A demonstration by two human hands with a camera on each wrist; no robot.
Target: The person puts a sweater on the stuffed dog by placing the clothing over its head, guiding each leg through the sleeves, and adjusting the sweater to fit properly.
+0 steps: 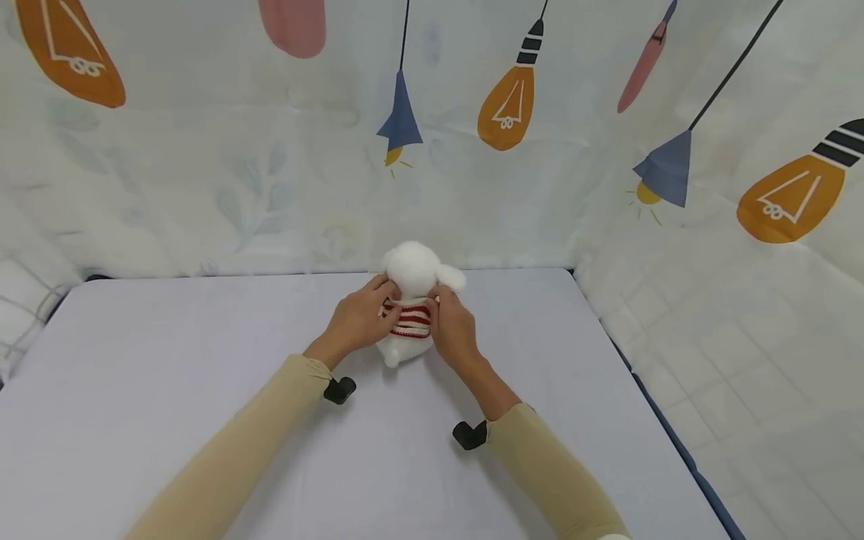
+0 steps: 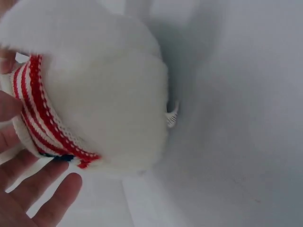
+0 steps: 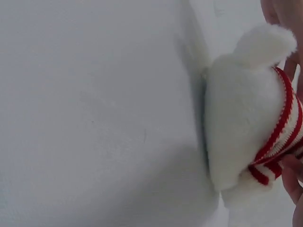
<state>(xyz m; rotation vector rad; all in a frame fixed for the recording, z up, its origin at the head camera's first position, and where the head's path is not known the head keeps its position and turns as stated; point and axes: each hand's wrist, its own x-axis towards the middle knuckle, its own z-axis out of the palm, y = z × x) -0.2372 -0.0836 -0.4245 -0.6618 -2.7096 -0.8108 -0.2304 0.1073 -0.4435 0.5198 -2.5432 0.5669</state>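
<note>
A white plush toy sits upright near the far edge of the table, its back and small round tail facing me. Around its body is a red-and-white striped knitted sweater. My left hand holds the toy's left side at the sweater, and in the left wrist view its fingers spread past a dark blue patch on the hem. On the other side my right hand pinches the sweater near the neck. A small white label sticks out beneath the fluffy body. The toy's face is hidden.
A white cloth covers the table. Behind it and to the right hang pale curtains printed with lamps and bulbs. Black wrist devices sit at both cuffs. On the far left stands a white wire rack.
</note>
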